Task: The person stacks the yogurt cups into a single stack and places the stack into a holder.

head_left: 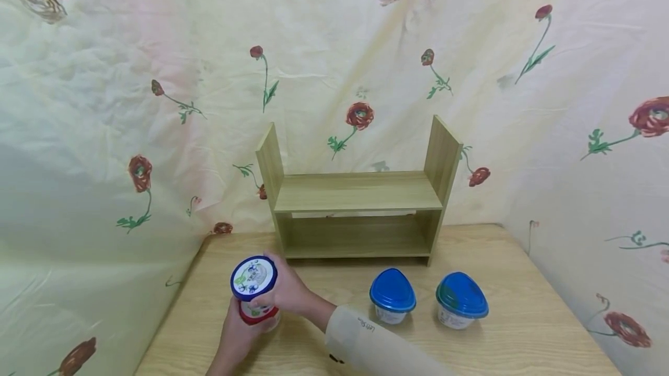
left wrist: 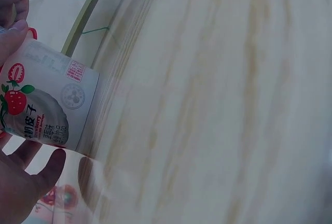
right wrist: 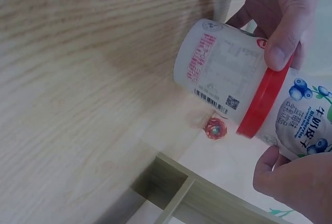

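My left hand (head_left: 240, 329) grips a white tub with a red lid (head_left: 256, 312) and a strawberry label (left wrist: 39, 99), near the table's left side. Above it, my right hand (head_left: 290, 289) holds a blueberry-labelled tub (right wrist: 306, 115) by its sides. Its dark-blue-rimmed white lid (head_left: 254, 278) faces up in the head view. The blueberry tub's lower end meets the red lid (right wrist: 264, 102) of the strawberry tub, so the two are in line, one on the other. Whether the lower tub's base touches the table cannot be told.
Behind the hands stands a two-tier wooden shelf (head_left: 358, 193) with raised side panels. To the right on the wooden table (head_left: 517, 283) are two tubs with bright blue rounded-triangular lids, one nearer (head_left: 393, 292) and one farther right (head_left: 462, 296). Flower-patterned cloth (head_left: 324, 27) hangs around the table.
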### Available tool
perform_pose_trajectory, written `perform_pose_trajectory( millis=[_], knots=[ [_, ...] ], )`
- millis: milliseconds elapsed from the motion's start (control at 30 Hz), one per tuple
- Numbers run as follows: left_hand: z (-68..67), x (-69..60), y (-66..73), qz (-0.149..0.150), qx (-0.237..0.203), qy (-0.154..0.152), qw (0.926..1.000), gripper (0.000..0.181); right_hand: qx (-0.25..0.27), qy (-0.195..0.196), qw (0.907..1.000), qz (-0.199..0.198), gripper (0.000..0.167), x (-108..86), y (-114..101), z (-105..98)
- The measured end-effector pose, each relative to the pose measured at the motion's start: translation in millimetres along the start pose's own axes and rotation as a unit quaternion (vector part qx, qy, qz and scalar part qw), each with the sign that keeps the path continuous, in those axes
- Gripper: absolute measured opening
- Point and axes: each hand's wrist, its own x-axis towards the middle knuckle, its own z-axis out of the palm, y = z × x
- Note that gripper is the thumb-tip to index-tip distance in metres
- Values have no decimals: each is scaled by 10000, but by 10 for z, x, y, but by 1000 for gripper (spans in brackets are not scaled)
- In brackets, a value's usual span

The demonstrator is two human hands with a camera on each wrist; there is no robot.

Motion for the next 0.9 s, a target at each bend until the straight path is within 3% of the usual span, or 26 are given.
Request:
perform_pose_trajectory(
  millis=[300,667,900],
  knots=[
    [8,-14,-4,133,60,50,9999,111,625,120,9980,-11,102,-20,46,51],
    [8,-20,-1,110,27,10,9999,110,617,96,9980,-36,107,-52,65,66],
    [-2,-27,2,26,-31,-36,10000,111,481,24,9988,-83,111,-137,69,-139]
  ],
)
